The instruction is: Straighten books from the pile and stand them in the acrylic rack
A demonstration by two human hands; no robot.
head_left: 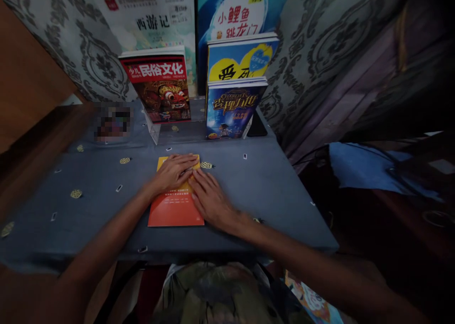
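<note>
A thin book (176,212) with a yellow-to-orange cover lies flat on the table near its front edge. Across its upper part rests my left hand (177,170), fingers stretched out and pointing right. My right hand (213,198) lies along the book's right side, its fingers extended on the cover and their tips meeting those of the left hand. Neither hand is wrapped around anything. Much of the cover's upper half is hidden under the hands.
Beyond the hands, a clear stand (177,133) holds several upright books, including a red one (163,91) and a blue one (231,110). A dark flat object (258,127) lies behind at right. A grey patterned cloth (95,196) covers the table; patterned curtains (316,34) hang behind.
</note>
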